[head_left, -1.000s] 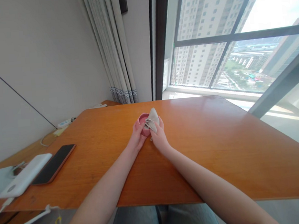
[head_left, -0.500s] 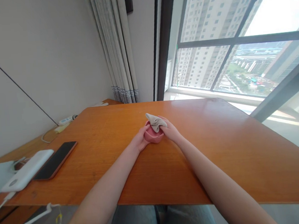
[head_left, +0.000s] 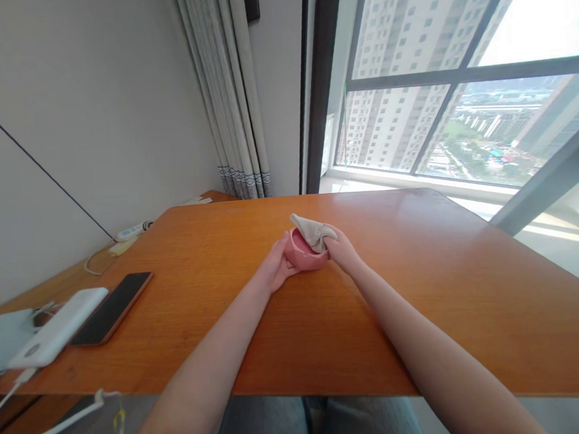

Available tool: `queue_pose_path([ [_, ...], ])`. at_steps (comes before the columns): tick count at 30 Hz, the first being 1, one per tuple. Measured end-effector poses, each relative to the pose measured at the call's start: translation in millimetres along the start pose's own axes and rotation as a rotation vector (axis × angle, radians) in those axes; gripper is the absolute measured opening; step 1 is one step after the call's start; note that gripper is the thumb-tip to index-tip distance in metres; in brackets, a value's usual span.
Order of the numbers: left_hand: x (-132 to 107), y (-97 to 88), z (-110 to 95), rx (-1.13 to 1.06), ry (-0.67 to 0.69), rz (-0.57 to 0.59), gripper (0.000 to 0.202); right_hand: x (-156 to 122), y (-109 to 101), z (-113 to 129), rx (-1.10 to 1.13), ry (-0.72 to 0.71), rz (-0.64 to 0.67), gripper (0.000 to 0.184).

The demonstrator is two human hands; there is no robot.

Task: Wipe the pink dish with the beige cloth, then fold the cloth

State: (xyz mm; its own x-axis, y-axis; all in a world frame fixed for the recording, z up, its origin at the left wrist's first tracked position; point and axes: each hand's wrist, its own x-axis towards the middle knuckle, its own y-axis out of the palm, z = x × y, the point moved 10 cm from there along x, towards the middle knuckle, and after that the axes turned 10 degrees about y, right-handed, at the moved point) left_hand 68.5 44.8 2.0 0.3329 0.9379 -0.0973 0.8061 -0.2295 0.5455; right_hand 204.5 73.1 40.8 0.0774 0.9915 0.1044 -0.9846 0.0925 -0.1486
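Left hand (head_left: 276, 265) is cupping the outer wall of a pink bowl (head_left: 304, 256), its fingers curving against it, while the right hand (head_left: 341, 251) is pinching a fold of beige cloth (head_left: 313, 232) against the bowl's right rim, the cloth's tip sticking up over the opening. The bowl is sitting near the middle of an orange wooden worktop (head_left: 425, 286), well apart from a black smartphone (head_left: 111, 308) and a white power bank (head_left: 57, 327) lying side by side toward the left edge. A power strip (head_left: 131, 230) is lying farther back by the wall, and a pale curtain (head_left: 230, 94) is hanging beside a tall window (head_left: 434, 78).
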Motion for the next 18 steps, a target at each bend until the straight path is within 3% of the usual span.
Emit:
queue_pose_path([
  [3, -2.9, 3.1, 12.9, 0.032, -0.118, 0.053, 0.044, 2.9, 8.8, 5.3, -0.096, -0.022, 0.201, 0.038],
  [5, -0.6, 1.3, 13.7, -0.002, -0.104, 0.024, 0.039, 2.7, 7.7, 8.9, -0.108, -0.069, 0.162, 0.04],
  [8, 6.9, -6.5, 6.2, -0.068, 0.012, -0.061, 0.037, -2.9, 11.0, 9.2, -0.098, -0.129, 0.04, 0.039],
  [10, 11.5, -15.6, -1.8, -0.093, 0.115, -0.128, 0.038, -13.0, 23.9, 9.9, -0.089, -0.183, 0.02, 0.039],
  [15, 18.0, -37.6, -25.7, -0.188, 0.352, -0.207, 0.044, -40.4, 67.0, 15.5, -0.151, -0.283, 0.14, 0.046],
  [18, 19.3, -47.7, -30.4, -0.214, 0.367, -0.252, 0.04, -36.9, 60.8, 17.1, -0.053, -0.246, 0.142, 0.05],
])
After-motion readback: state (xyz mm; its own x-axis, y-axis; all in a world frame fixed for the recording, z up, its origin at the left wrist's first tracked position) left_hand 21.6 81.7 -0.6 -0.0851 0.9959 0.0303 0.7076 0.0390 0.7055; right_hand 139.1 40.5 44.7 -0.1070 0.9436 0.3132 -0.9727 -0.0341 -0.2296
